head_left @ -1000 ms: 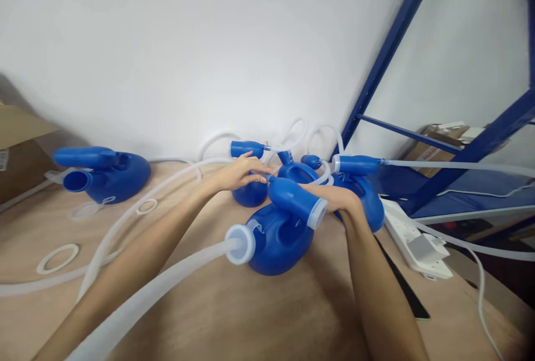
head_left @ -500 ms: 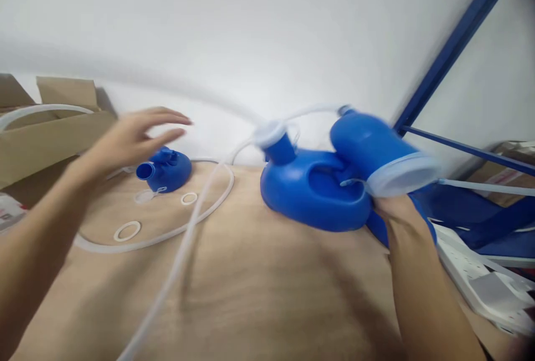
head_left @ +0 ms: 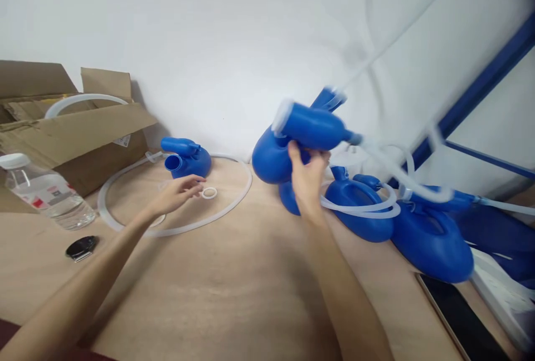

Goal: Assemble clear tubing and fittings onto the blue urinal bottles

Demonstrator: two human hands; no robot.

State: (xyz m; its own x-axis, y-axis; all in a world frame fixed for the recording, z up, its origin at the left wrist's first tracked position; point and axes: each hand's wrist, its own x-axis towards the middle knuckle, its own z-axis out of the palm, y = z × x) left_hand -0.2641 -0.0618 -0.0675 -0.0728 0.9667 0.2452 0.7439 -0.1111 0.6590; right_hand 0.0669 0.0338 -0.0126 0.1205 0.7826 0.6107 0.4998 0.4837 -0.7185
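Observation:
My right hand (head_left: 308,174) is wrapped around the handle of a blue plastic urinal bottle (head_left: 267,155), raised and tilted above the table. Its white-rimmed cylinder (head_left: 313,126) points left, and a clear tube, blurred by motion, swings at the right. More blue shows just below the hand; I cannot tell whether it is another bottle. My left hand (head_left: 179,191) hovers with fingers apart, holding nothing, beside a small white ring (head_left: 209,193). Behind it a smaller-looking blue urinal bottle (head_left: 190,163) with an open mouth stands on the table. A second ring (head_left: 159,219) is partly hidden by my left forearm.
A clear hose (head_left: 225,217) loops on the wooden table (head_left: 234,294). Left are a cardboard box (head_left: 83,132), a water bottle (head_left: 50,196) and a small black object (head_left: 82,247). Right are two blue bottles (head_left: 359,222) with tubes, a phone (head_left: 455,316) and a power strip (head_left: 501,288).
The view has shifted, showing more of the table. My right hand has turned and lifted a blue bottle, its tube swinging right. My left hand has lowered toward the small ring.

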